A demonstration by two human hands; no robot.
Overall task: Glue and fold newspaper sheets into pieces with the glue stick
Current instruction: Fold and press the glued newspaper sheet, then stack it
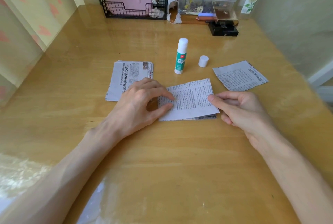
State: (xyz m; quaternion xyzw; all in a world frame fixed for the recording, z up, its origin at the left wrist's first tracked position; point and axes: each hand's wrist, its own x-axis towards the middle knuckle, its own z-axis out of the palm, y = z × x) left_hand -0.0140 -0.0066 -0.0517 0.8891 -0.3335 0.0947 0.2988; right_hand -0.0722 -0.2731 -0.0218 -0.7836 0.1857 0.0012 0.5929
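Observation:
A folded newspaper sheet (pixel 191 101) lies flat in the middle of the wooden table (pixel 162 151). My left hand (pixel 142 101) presses its left part with fingertips and thumb. My right hand (pixel 239 106) pinches the sheet's right edge between thumb and curled fingers. Behind the sheet stands the uncapped glue stick (pixel 180 56), white with a green label. Its white cap (pixel 203 61) stands apart to the right. A stack of newspaper sheets (pixel 126 77) lies at the left, partly under my left hand. A single folded piece (pixel 239 75) lies at the right.
At the table's back stand a black wire rack (pixel 135 10) holding a pink case, a clear plastic box (pixel 205 1) of small items on a wooden shelf, and black boxes (pixel 223 29). Walls close in on both sides.

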